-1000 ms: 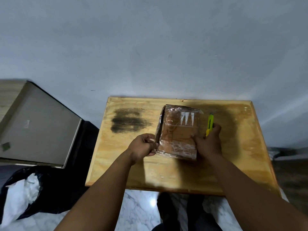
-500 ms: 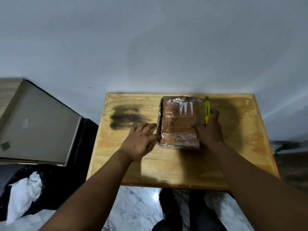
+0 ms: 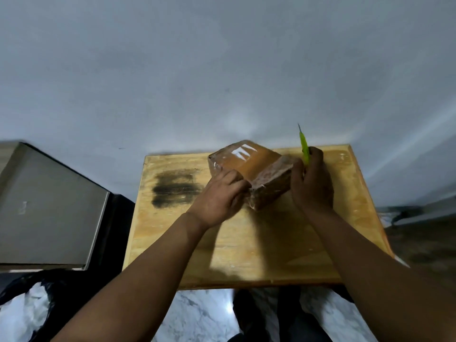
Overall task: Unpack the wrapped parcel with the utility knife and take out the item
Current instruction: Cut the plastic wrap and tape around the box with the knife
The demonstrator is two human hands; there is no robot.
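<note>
Parcel (image 3: 249,169) tilted on tabletop (image 3: 259,243), still wrapped, clamped between both grips. Left hand (image 3: 219,196) grips near-left corner; right hand (image 3: 312,180) holds right end plus knife (image 3: 304,146), blade up. Step: positioning. Next: lower blade to film.

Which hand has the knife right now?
The right hand grips the green utility knife, blade pointing up and away. The left hand holds only the wrapped parcel.
</note>
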